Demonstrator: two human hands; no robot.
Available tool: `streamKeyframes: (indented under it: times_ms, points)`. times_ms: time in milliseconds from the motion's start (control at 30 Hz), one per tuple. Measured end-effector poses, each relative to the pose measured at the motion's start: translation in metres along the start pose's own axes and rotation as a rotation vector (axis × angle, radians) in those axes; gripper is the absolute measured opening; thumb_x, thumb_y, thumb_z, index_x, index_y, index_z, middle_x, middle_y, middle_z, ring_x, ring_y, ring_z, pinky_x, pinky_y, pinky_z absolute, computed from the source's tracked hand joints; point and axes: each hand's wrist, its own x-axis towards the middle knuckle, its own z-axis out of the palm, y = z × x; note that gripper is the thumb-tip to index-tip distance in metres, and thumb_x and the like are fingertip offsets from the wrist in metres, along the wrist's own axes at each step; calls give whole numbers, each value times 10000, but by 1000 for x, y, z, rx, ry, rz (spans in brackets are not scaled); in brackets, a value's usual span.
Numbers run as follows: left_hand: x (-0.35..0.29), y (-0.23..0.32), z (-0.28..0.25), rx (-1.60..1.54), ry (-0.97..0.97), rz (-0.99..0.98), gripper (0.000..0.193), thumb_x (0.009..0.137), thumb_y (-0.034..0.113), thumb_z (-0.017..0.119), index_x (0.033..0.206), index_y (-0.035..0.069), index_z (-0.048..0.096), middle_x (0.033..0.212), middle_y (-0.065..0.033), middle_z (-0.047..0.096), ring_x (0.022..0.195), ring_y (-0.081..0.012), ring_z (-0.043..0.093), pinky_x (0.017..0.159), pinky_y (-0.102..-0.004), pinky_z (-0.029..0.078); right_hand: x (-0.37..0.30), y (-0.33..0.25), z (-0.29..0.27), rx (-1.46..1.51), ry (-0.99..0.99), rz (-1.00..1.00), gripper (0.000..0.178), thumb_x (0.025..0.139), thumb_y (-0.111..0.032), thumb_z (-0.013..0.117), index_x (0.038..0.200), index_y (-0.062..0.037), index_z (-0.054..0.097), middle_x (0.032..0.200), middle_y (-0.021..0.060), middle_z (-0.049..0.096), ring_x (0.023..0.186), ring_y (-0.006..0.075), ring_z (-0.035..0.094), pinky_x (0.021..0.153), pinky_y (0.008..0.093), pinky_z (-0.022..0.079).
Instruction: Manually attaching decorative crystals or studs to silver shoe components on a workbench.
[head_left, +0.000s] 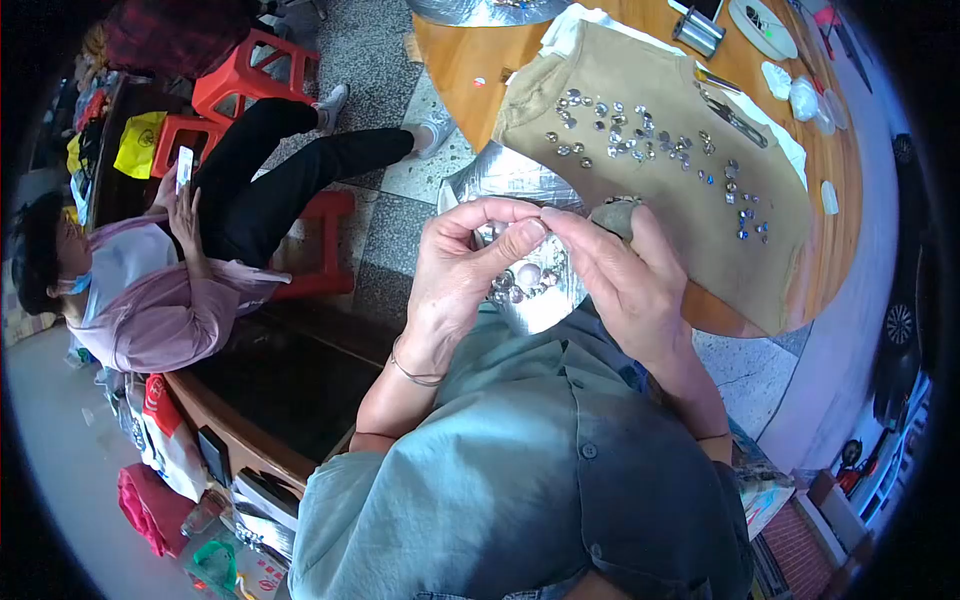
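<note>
My left hand (455, 270) is closed in a pinch, thumb against forefinger. Its fingertips meet those of my right hand (630, 275), whose fingers are also drawn together. Whatever lies between the fingertips is too small or hidden to name. Just below them is a silver foil-like dish (505, 170) holding shiny round beads (515, 293) and a larger pale pink ball (528, 274). A small grey-green piece (615, 215) shows behind my right fingers. Beyond the hands, a beige garment (665, 215) is spread on the table, with many loose faceted gems (640, 130) scattered on it.
The round wooden table (465, 55) also carries pliers (740, 122), a metal spool (699, 33), a white oval dish (762, 28) and clear plastic pieces (805, 98). At left a seated person (160, 260) holds a phone (184, 167), near red stools (240, 85).
</note>
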Motion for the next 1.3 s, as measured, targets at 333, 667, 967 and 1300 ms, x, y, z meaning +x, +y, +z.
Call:
streamKeyframes:
  times_ms: [333, 667, 967, 1300]
  points:
    - [-15, -1, 1, -184, 41, 93, 144, 789, 20, 672, 932, 5, 661, 864, -44, 650, 791, -87, 583, 730, -212, 466, 1, -17, 20, 185, 200, 49, 285, 719, -9, 691, 992, -88, 667, 679, 39, 493, 546, 150, 519, 482, 276, 427]
    - [-14, 7, -5, -124, -34, -36, 185, 866, 73, 565, 1003, -25, 642, 906, -75, 653, 803, -97, 602, 732, -207, 466, 6, -10, 9, 0, 108, 69, 92, 811, -63, 623, 893, -38, 590, 742, 68, 526, 631, 184, 546, 579, 288, 447]
    - [-5, 5, -1, -109, 120, -9, 254, 805, 7, 634, 1059, -8, 628, 919, -78, 654, 780, -89, 613, 695, -207, 495, -11, 22, 0, 304, 203, 402, 105, 933, -78, 462, 1010, -15, 495, 849, 28, 548, 737, 70, 497, 667, 203, 424]
    - [-4, 2, 3, -40, 167, 5, 420, 713, -78, 696, 1113, 14, 608, 952, -73, 652, 798, -90, 615, 716, -209, 509, 1, -3, 6, 427, 83, 396, 69, 893, -49, 522, 947, -23, 555, 771, 52, 577, 673, 98, 540, 584, 233, 413]
